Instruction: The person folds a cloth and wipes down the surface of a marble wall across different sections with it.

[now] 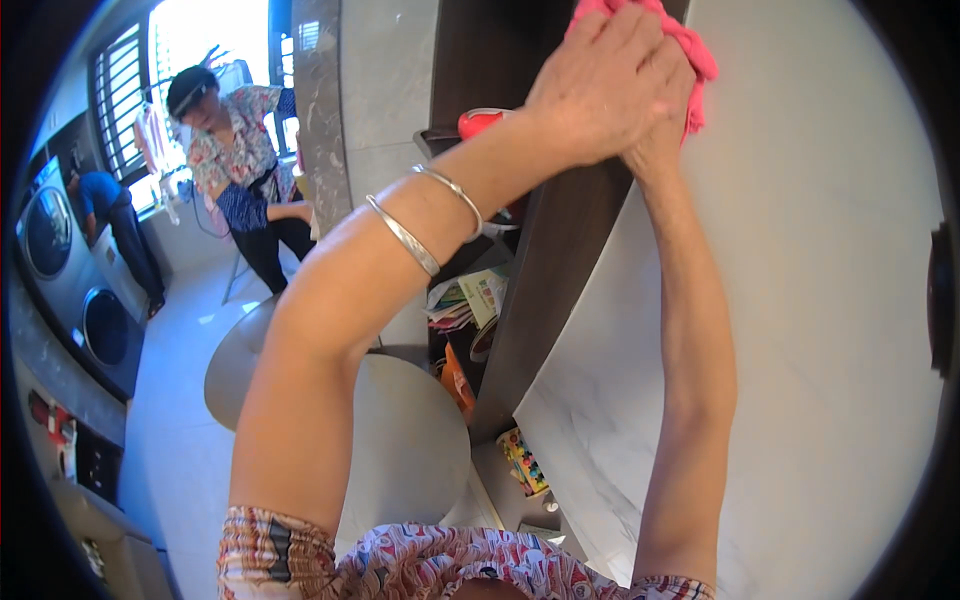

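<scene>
High at the top of the view, both my arms reach up to a bright pink cloth [697, 48] at the edge of a dark brown shelf unit [560, 250]. My left hand [605, 85] lies over the cloth with its fingers bent round it. Two silver bangles [405, 238] circle my left forearm. Under and beside it, my right hand [660, 148] is pressed to the same cloth, its fingers mostly covered by the left hand. Part of the cloth sticks out past the knuckles on the right.
A pale marbled surface [820, 300] fills the right side. The shelves hold a red object [482, 122] and stacked papers [465, 303]. Rounded grey seats [405, 440] stand below. At the left, two people [240, 150] are near a window and front-loading machines [48, 235].
</scene>
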Demonstrator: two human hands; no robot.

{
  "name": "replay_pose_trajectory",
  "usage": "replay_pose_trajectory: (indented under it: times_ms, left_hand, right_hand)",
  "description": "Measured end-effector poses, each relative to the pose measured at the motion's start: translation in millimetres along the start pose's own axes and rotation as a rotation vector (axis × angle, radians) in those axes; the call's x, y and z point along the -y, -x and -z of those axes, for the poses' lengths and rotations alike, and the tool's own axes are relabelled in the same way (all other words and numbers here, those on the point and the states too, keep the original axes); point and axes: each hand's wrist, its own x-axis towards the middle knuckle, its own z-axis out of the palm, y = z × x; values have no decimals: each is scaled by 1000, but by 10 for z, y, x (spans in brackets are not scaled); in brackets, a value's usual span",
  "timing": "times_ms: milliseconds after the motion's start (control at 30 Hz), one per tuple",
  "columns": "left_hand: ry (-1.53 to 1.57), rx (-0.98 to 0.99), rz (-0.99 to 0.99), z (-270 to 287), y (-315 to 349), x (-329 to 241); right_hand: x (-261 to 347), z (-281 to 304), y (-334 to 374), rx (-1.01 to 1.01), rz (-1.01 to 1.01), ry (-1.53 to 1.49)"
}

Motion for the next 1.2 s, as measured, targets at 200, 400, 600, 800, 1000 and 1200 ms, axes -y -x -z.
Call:
replay_pose_trajectory:
  times_ms: [200,400,600,800,1000,1200]
  left_hand:
    - [133,260,237,184,688,-713]
    - [268,458,278,366,1586,-1436]
    - [284,647,289,572,2208,-2066]
    - [354,848,224,819,2769,-2412]
    - [436,975,242,1001,3126,-2822]
    - [484,1135,282,1049,3450,-3162]
  right_hand:
    - [503,-15,1048,-31,-241,-37]
    - [990,107,2467,154,-470,-146]
    - [1374,271,3536,423,-642,-279]
    - [1862,455,4227,540,-814,-392]
    - [2275,613,4729,600,-1020,-539]
    - [2689,664,4859,614,-1212,-781]
